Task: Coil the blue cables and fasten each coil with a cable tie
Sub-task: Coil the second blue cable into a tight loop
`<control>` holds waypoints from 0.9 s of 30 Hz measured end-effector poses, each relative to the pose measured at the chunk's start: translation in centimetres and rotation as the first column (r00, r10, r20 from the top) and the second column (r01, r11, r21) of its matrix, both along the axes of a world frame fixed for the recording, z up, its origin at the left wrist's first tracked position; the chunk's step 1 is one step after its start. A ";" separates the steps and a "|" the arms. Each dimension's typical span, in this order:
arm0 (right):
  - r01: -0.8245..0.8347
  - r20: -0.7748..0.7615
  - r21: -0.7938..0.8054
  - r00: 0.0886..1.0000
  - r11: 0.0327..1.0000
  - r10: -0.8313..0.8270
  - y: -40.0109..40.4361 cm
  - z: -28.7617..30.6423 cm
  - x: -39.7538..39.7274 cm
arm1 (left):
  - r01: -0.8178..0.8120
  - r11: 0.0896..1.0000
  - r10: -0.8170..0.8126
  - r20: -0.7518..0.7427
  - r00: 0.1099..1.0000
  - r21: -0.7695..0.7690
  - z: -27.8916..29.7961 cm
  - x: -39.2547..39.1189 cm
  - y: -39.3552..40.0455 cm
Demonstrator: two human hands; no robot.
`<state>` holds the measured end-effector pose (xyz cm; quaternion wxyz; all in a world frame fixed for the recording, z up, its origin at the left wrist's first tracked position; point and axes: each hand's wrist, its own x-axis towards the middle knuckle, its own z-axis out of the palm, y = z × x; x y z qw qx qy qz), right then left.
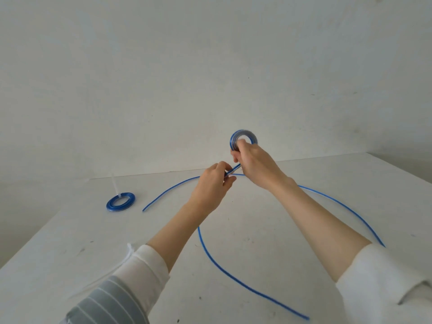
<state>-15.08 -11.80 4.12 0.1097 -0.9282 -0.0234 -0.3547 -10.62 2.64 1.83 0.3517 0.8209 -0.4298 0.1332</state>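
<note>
Above your right hand stands the upright coil of blue cable — your fingers are curled round its lower edge. Just to the left and slightly lower, your left hand pinches the cable running down from that coil. Beneath both hands, loose cable curves across the white table, one run passing under your right forearm. Well to the left of your left hand lies a finished coil — a white cable tie rises from it.
</note>
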 end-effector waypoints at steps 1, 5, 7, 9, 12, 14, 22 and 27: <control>0.003 -0.008 -0.086 1.000 0.996 -0.004 -0.1 -0.4 -0.2 | -0.011 0.998 0.006 0.084 0.996 0.059 0.3 0.2 0.1; 0.014 -0.102 -0.209 0.994 0.978 -0.036 -0.3 -2.1 -1.0 | -0.134 0.908 -0.081 0.479 0.874 0.397 1.8 1.4 1.1; -0.002 -0.107 -0.173 0.994 0.985 -0.017 -0.2 -2.6 -1.4 | -0.095 0.872 -0.205 0.534 0.820 0.480 2.8 2.1 1.8; -0.036 -0.106 -0.160 0.994 0.986 0.019 0.2 -2.8 -1.6 | -0.080 0.874 -0.281 0.634 0.720 0.478 3.8 2.9 2.5; -0.013 -0.091 -0.218 0.996 0.976 -0.007 0.8 -2.7 -1.4 | -0.199 0.859 -0.307 0.784 0.539 0.472 4.8 3.2 2.8; 0.029 -0.080 -0.198 0.996 0.980 -0.046 1.0 -2.4 -1.2 | -0.216 0.872 -0.289 0.818 0.497 0.439 5.0 3.2 2.8; -0.147 -0.104 0.514 0.967 0.845 0.232 2.6 -0.5 -2.7 | -0.006 0.965 -0.171 0.641 0.749 0.263 7.4 3.7 3.3; -0.288 0.004 0.703 0.916 0.650 0.401 3.6 0.9 -3.6 | 0.088 0.969 -0.216 0.619 0.755 0.231 9.1 3.4 3.2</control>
